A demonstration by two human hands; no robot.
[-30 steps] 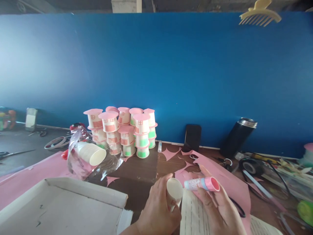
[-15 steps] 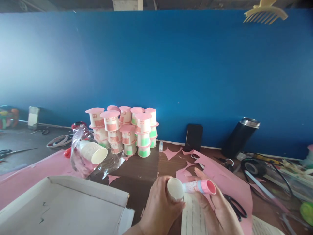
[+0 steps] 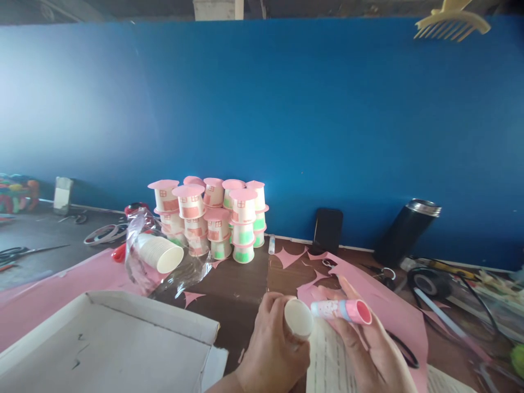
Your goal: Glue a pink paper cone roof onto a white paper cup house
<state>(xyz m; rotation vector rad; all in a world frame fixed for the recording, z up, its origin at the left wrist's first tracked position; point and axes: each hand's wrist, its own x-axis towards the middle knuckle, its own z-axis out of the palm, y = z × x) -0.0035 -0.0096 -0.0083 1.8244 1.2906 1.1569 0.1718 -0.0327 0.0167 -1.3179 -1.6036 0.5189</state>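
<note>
A black bottle (image 3: 403,234) is standing at right, near the blue wall (image 3: 286,109). A dark phone (image 3: 327,230) is leaning against that wall. An open white box (image 3: 139,338) is occupying the lower left, its floor showing dark marks. Scissors (image 3: 25,251) are lying far left. A yellow toothed clip (image 3: 452,25) is showing at upper right.

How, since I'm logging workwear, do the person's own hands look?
The left hand and right hand are bare: no glove or ring shows. No sleeve or watch covers the visible left wrist; the right wrist is cut off by the frame.
</note>
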